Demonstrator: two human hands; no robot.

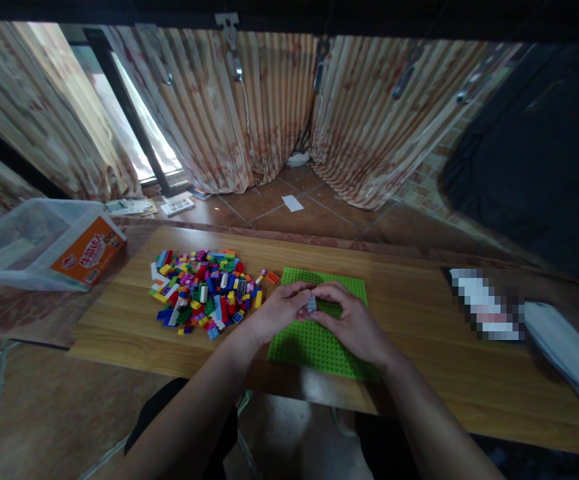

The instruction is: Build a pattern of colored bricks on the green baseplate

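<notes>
1. Brick, small and greyish [312,305], sits between your two hands, above the green baseplate [309,353]; whether it is one piece or several is too small to tell.
2. Your right hand [352,323] has its grip pinching the brick between thumb and index finger.
3. Your left hand [282,310] meets it from the other side; the fingers overlap there, so I cannot tell whether that grip pinches or only steadies.
4. Press lightly on the side walls, since something this small could twist or spring out under a hard squeeze.
5. Work low over the baseplate, so that a slip falls somewhere easy to find.
6. Mind your left forearm: the brick pile [209,287] and an orange brick [272,277] lie near it on the desk [414,333], and a careless sweep could scatter them.
</notes>
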